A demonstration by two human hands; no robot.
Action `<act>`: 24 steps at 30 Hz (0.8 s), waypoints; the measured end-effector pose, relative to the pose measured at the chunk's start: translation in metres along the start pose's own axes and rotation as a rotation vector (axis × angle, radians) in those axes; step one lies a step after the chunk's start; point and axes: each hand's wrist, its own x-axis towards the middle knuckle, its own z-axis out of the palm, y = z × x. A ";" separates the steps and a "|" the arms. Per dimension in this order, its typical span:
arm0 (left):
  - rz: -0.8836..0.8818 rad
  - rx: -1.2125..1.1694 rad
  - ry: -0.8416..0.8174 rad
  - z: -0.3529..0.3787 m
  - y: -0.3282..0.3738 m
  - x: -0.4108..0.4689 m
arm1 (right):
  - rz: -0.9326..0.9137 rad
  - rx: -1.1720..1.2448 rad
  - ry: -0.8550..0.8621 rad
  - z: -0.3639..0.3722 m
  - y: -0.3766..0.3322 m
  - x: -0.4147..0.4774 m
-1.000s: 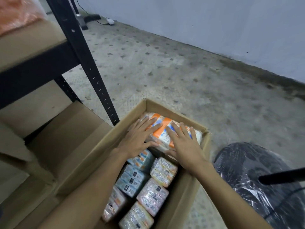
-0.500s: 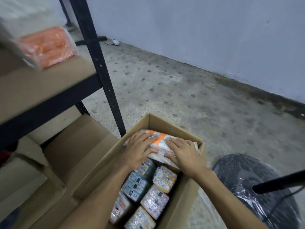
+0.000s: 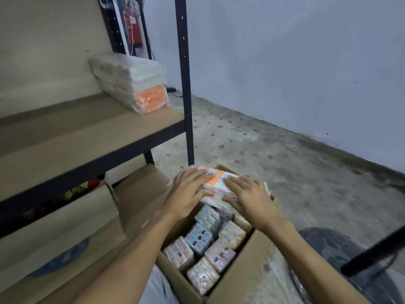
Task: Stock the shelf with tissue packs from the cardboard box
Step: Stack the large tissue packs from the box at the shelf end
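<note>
1. The left hand (image 3: 188,191) and right hand (image 3: 247,199) lie side by side, fingers straight and spread on top of the orange-topped tissue pack (image 3: 215,179). Their thumbs are at its near edge; whether they hook beneath it I cannot tell.
2. That pack sits at the far end of the cardboard box (image 3: 236,279), above rows of smaller packs (image 3: 208,244).
3. The wrap looks slick and soft, so get the thumbs well under, squeeze evenly and lift level.
4. Carry it left and up to the shelf board (image 3: 87,137), beside the stack (image 3: 135,84) at its far right, clear of the black upright (image 3: 186,84).
</note>
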 end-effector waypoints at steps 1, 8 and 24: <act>0.000 0.012 0.015 -0.010 0.005 -0.001 | -0.011 -0.011 0.031 -0.009 -0.005 0.000; 0.034 0.052 0.132 -0.085 0.033 -0.013 | -0.093 -0.040 0.207 -0.070 -0.036 0.010; 0.011 0.260 0.296 -0.231 -0.016 -0.037 | -0.234 0.046 0.352 -0.114 -0.141 0.104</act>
